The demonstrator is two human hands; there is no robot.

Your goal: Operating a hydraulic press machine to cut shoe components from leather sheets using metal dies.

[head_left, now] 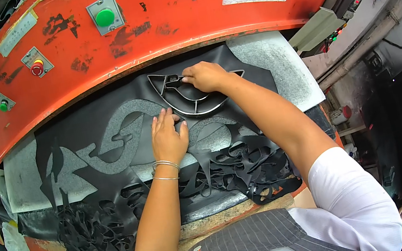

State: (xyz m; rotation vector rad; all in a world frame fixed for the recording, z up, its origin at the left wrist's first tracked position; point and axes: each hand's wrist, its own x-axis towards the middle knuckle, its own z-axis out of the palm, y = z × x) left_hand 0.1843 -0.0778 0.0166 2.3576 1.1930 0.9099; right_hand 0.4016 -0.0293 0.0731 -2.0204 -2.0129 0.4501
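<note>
My right hand (205,76) is closed on the bar of a metal cutting die (170,97), a curved, boat-shaped steel frame with cross braces. The die lies on a black leather-like sheet (80,112) at the back of the worktable. Just below the die's left part, my left hand (168,136) rests flat on the sheet, fingers stretched, holding nothing. Curved cut-outs in the sheet let the speckled grey cutting board (276,66) show through. Along the front edge, a tangle of thin black offcuts (257,169) hangs from the sheet.
An orange press machine (166,18) spans the back above the board, with a green button (105,17) and a red knob (37,67). At right are a grey control box (321,29) and a pipe (360,53). White plastic bags (23,248) hang at lower left.
</note>
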